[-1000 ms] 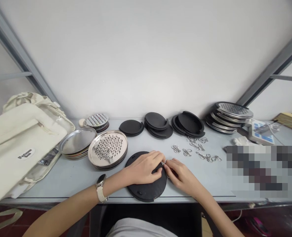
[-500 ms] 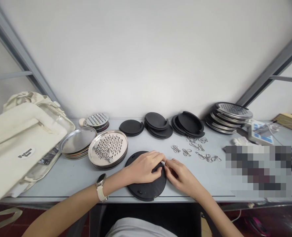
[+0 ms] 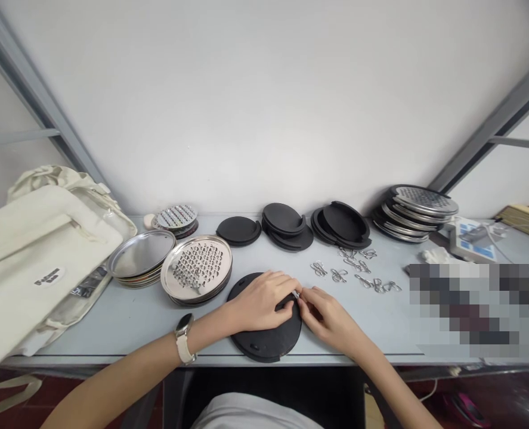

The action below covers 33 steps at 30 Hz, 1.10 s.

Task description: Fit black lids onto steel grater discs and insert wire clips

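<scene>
round black disc point(image 3: 264, 344) held flat by curled left hand point(image 3: 259, 302); small silver wire piece point(image 3: 296, 294) pinched by right hand point(image 3: 329, 319) at disc's 2 o'clock rim.

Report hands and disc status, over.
Left hand on black round disc; right hand at small metal piece; steel grater plate to the left.
</scene>
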Tool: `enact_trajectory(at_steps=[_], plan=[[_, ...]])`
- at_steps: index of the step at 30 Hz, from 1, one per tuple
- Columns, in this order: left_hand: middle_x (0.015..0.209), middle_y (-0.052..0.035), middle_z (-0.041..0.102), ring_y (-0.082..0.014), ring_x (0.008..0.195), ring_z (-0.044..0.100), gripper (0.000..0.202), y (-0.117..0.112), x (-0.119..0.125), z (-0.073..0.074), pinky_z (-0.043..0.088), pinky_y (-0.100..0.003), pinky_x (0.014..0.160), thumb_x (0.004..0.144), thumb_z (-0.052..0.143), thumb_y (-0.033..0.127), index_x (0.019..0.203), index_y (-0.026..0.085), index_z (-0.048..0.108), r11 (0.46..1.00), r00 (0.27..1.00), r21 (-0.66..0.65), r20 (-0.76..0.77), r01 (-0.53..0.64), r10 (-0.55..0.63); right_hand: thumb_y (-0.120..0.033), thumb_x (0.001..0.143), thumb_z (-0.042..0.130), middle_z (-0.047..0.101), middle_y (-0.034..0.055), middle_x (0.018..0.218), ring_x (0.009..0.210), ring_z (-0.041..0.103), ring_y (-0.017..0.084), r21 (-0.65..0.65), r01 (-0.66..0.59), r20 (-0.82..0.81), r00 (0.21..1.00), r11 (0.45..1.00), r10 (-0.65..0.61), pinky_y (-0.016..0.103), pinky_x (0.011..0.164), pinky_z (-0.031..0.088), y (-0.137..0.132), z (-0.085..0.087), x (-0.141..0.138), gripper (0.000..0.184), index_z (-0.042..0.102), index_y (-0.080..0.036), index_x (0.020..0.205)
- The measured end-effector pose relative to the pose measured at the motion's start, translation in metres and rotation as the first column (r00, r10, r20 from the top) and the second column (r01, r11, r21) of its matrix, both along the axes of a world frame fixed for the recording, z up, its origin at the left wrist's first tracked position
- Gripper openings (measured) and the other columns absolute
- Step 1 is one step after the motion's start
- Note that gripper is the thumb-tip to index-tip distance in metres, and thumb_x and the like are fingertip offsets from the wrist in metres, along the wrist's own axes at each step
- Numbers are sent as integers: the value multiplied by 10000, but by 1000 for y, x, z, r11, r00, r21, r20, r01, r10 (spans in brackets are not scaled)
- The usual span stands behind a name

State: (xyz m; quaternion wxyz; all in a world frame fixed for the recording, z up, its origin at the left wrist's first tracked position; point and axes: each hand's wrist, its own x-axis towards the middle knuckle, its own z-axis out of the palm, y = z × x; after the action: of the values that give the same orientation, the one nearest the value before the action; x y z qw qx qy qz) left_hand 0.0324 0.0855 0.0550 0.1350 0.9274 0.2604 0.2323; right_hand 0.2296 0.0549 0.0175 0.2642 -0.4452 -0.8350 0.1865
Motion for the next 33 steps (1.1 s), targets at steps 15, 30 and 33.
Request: enact_trajectory(at_steps=[15,30,33], plan=[[952,-39,614,-198,914,556,171,1,0,1,408,-326,875,832,501,100,976,191,516,1000,1000,-16,7,-8,8,-183,962,377,448,-11,654,642,477,170,21,13,9,1000,1000,-13,285,590,378,0,2,-2,221,400,-216,744],[979,-43,530,-194,907,545,271,2,-1,-6,468,-323,823,793,529,104,1037,197,455,985,986,-107,83,-137,146,-234,996,349,481,-5,677,631,490,160,14,38,0,999,999,-38,269,582,385,0,2,-1,261,411,-217,743],[893,-17,514,-186,848,540,261,3,-1,-7,468,-315,785,784,536,114,1013,203,447,984,986,-115,79,-138,148,-229,995,354,489,-1,681,631,490,161,18,36,1,999,999,-36,274,588,395,0,1,-1,255,426,-216,751]])
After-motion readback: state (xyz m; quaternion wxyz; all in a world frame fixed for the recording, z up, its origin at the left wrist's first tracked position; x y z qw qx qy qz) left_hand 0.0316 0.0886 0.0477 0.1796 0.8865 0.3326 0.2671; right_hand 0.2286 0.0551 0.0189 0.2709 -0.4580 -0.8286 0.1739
